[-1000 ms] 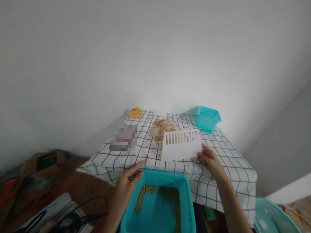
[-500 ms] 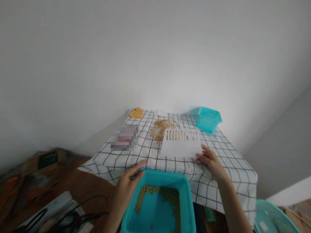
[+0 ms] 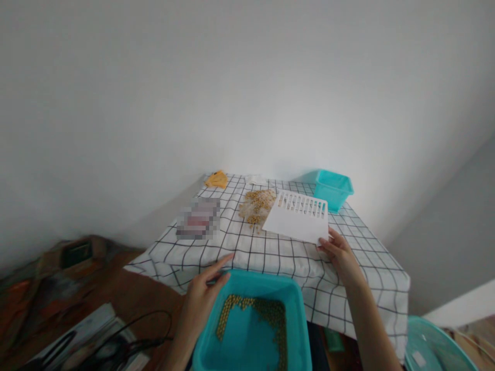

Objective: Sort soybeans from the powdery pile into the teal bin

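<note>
My right hand (image 3: 339,252) pinches the near right corner of a white slotted plastic board (image 3: 297,224), whose row of slots faces the far side. The board is tilted over the checked cloth, right of a pile of small gold beads (image 3: 258,203) with clear packaging around it. My left hand (image 3: 209,283) is open, its fingers stretched toward the table edge, with the thumb at the left rim of a teal basin (image 3: 266,278). Gold beads (image 3: 232,304) lie along the basin's far, left and right sides.
A smaller teal basket (image 3: 332,188) stands at the table's back right. An orange-yellow cloth-like item (image 3: 217,179) and a white item (image 3: 255,180) lie at the back; a pixelated object (image 3: 199,219) is at left. Cables (image 3: 147,340) and boxes clutter the floor left.
My right hand has moved slightly right, turning the board and lifting it away from the bead pile, so more beads show. My left hand and the basin have stayed put.
</note>
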{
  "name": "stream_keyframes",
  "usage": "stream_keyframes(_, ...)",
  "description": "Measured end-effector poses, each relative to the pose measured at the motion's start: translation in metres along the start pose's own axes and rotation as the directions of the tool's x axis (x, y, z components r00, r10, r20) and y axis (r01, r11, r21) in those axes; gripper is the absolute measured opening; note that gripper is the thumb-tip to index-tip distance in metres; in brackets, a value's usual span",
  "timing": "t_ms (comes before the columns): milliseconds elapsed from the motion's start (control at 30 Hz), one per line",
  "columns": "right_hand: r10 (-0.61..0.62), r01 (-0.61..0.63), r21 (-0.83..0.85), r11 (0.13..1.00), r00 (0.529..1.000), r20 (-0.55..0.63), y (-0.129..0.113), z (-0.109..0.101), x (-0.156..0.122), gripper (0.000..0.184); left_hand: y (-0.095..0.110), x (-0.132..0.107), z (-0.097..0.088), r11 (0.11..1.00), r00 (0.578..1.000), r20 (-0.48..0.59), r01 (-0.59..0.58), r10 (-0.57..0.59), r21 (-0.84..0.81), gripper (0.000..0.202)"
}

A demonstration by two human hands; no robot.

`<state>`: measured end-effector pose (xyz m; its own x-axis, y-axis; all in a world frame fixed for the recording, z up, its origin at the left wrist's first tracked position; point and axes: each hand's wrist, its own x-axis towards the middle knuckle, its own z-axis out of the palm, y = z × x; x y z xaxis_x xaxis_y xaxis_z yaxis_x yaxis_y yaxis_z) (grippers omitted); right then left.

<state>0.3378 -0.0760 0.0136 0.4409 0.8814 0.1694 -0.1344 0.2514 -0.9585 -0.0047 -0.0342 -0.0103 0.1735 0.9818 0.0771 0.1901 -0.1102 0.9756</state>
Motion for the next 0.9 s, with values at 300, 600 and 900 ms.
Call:
stream_keyframes(300, 0.026, -0.025, -0.045, 0.999, 0.999, 0.038, 0.0039, -0.0001, 0.0068, 0.041, 0.0032, -0.003, 0.0008, 0.999, 0.999, -0.02, -0.039, 0.039, 0.002, 0.053)
stream_keyframes(600, 0.033, -0.029, -0.067, 0.997, 0.997, 0.063, 0.0039, 0.0013, 0.0055, 0.044, -0.0006, -0.001, 0.0015, 1.0, 1.0, 0.012, 0.007, -0.006, -0.016, 0.058)
stream_keyframes(900, 0.017, -0.006, -0.097, 0.995, 0.994, 0.107, 0.0019, 0.0028, 0.0043, 0.043, -0.0001, -0.0009, 0.0017, 1.0, 1.0, 0.018, 0.026, -0.026, -0.006, 0.059)
